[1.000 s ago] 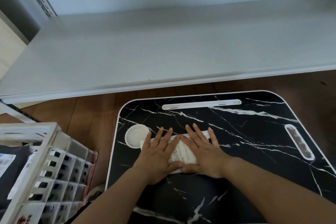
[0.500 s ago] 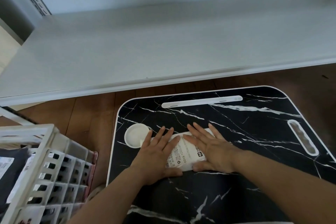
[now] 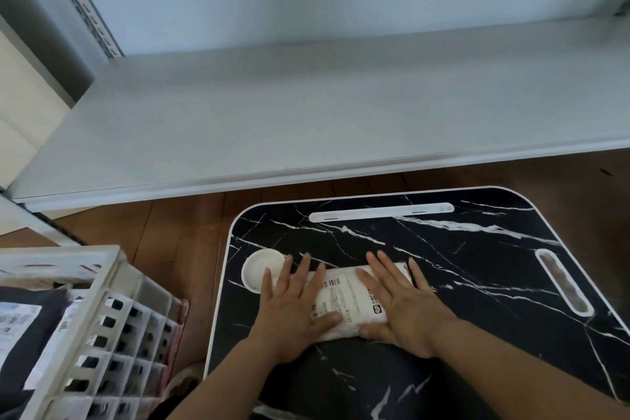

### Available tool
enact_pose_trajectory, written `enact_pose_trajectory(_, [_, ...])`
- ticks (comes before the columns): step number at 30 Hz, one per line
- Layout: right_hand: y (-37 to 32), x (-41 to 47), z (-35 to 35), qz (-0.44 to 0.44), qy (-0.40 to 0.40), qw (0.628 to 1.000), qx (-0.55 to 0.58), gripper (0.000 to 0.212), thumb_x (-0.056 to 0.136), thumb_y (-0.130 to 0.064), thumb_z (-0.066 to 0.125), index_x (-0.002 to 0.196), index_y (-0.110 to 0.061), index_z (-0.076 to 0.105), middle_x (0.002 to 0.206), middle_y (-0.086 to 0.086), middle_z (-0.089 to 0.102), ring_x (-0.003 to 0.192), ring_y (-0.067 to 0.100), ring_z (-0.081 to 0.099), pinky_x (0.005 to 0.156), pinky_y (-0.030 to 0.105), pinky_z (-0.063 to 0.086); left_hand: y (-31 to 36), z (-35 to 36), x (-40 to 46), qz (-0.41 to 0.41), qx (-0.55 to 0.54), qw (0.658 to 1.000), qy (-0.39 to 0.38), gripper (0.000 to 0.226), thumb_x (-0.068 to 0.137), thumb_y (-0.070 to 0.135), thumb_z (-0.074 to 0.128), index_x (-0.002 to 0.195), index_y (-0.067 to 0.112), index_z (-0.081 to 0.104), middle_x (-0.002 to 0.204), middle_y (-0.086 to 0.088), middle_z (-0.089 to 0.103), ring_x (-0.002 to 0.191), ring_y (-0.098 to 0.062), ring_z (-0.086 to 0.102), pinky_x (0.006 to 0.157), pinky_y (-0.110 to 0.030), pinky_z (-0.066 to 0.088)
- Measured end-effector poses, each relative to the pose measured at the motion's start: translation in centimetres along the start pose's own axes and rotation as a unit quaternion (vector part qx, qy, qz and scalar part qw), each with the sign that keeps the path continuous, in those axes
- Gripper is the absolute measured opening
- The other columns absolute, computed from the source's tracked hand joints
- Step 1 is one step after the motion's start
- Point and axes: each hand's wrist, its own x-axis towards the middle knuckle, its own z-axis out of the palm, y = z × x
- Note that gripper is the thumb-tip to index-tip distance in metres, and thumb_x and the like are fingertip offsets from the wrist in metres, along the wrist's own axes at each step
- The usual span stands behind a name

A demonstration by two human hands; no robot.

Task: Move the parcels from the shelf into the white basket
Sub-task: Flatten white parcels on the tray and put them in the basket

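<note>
Parcel (image 3: 347,303): white, soft-wrapped, printed label up; flat on black marble-pattern table (image 3: 477,283), between shelf (image 3: 306,106) and viewer, just right of round white dish (image 3: 260,269). Left hand (image 3: 293,310) and right hand (image 3: 402,303): palms down on either end, fingers straight, pressing; grip released on both, nothing clasped. White basket (image 3: 85,300): left of table, dark parcels with labels (image 3: 20,317) already inside. Shelf: no parcels in visible part. Step judged: intermediate, parcel off shelf, not yet in basket. Next: curl fingers under ends, lift, carry left over basket rim.
</note>
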Motion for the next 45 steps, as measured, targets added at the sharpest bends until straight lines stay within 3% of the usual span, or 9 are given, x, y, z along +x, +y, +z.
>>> enact_pose_trajectory(7, [-0.7,-1.4,0.6,0.059,0.002,0.997,0.042,0.114,0.050,-0.087,-0.011,0.143,-0.024,-0.029,0.145,-0.004,-0.040,0.139,0.015,-0.034,0.115,0.048,-0.017,0.0,-1.6,-2.4,-0.175,-0.175,0.966,0.068,0.084,0.088,0.055,0.054,0.152,0.016,0.015,0.155,-0.007,0.029,0.140,-0.023,0.030,0.115,-0.038,0.026])
enact_pose_trajectory(12, [-1.8,-2.5,-0.5,0.069,-0.027,0.997,0.032,0.132,0.026,-0.092,-0.032,0.141,-0.027,-0.025,0.147,-0.007,-0.030,0.143,0.010,-0.019,0.120,0.044,0.001,0.4,-3.8,-4.7,-0.231,-0.534,0.809,0.088,0.085,0.084,0.017,0.072,0.152,0.022,0.020,0.147,-0.005,0.041,0.130,-0.021,0.045,0.106,-0.037,0.042])
enact_pose_trajectory(16, [-4.5,-2.8,-2.0,0.065,0.010,0.997,0.046,0.115,0.074,-0.078,0.048,0.138,-0.024,-0.030,0.161,-0.003,-0.008,0.148,0.014,0.005,0.119,0.036,0.018,0.3,-4.7,-7.2,-0.189,-0.593,0.782,0.040,0.054,0.082,0.012,0.072,0.133,0.014,0.053,0.130,-0.007,0.058,0.114,-0.021,0.058,0.099,-0.037,0.050])
enact_pose_trajectory(18, [-6.1,-2.7,-3.6,0.060,0.046,0.990,0.118,0.122,0.059,-0.060,0.077,0.154,-0.027,0.007,0.154,-0.005,0.031,0.137,0.011,0.035,0.109,0.035,0.037,-0.7,-6.2,-8.5,-0.140,-0.531,0.832,0.082,0.039,0.082,0.013,0.070,0.120,0.011,0.062,0.118,-0.005,0.064,0.107,-0.022,0.061,0.094,-0.036,0.051])
enact_pose_trajectory(21, [-8.0,-2.7,-6.4,0.042,0.077,0.966,0.242,0.057,0.057,-0.028,0.091,0.109,-0.024,0.065,0.089,-0.010,0.073,0.080,0.003,0.067,0.068,0.016,0.050,-3.7,-9.5,-11.1,-0.087,-0.490,0.852,0.165,0.023,0.080,0.008,0.070,0.103,0.008,0.067,0.101,-0.007,0.065,0.099,-0.027,0.064,0.087,-0.036,0.052])
enact_pose_trajectory(28, [-21.9,1.5,-13.0,-0.075,0.135,0.920,0.361,0.005,0.083,-0.015,0.074,0.082,-0.017,0.070,0.075,-0.005,0.073,0.070,0.008,0.070,0.056,0.017,0.048,-15.7,-12.5,-17.8,-0.152,-0.815,0.447,0.337,0.026,0.086,0.005,0.068,0.110,0.008,0.059,0.106,-0.012,0.070,0.090,-0.022,0.070,0.079,-0.040,0.059])
enact_pose_trajectory(32, [-32.3,5.2,-14.4,-0.110,0.165,0.901,0.386,0.005,0.084,-0.016,0.070,0.084,-0.019,0.067,0.084,-0.004,0.071,0.077,0.015,0.069,0.063,0.026,0.052,-18.8,-10.9,-19.8,-0.115,-0.843,0.456,0.260,0.030,0.094,-0.002,0.051,0.122,0.008,0.058,0.117,-0.013,0.068,0.093,-0.024,0.070,0.074,-0.042,0.060])
enact_pose_trajectory(39, [-40.4,10.2,-12.2,-0.163,0.169,0.924,0.302,0.041,0.088,-0.020,0.065,0.128,-0.023,0.055,0.112,-0.005,0.057,0.099,0.012,0.056,0.088,0.028,0.048,-30.0,-3.7,-19.3,-0.354,-0.816,0.271,0.369,0.014,0.093,-0.002,0.054,0.106,0.003,0.056,0.095,-0.014,0.066,0.079,-0.030,0.065,0.076,-0.043,0.054])
enact_pose_trajectory(45, [-42.0,14.6,-9.7,-0.246,0.059,0.965,0.064,0.051,0.095,-0.035,0.054,0.142,-0.018,0.044,0.150,0.000,0.033,0.136,0.018,0.033,0.109,0.029,0.029,-33.8,0.4,-17.2,-0.422,-0.798,0.238,0.358,0.021,0.093,-0.015,0.038,0.087,0.002,0.050,0.082,-0.015,0.055,0.068,-0.027,0.051,0.063,-0.037,0.045])
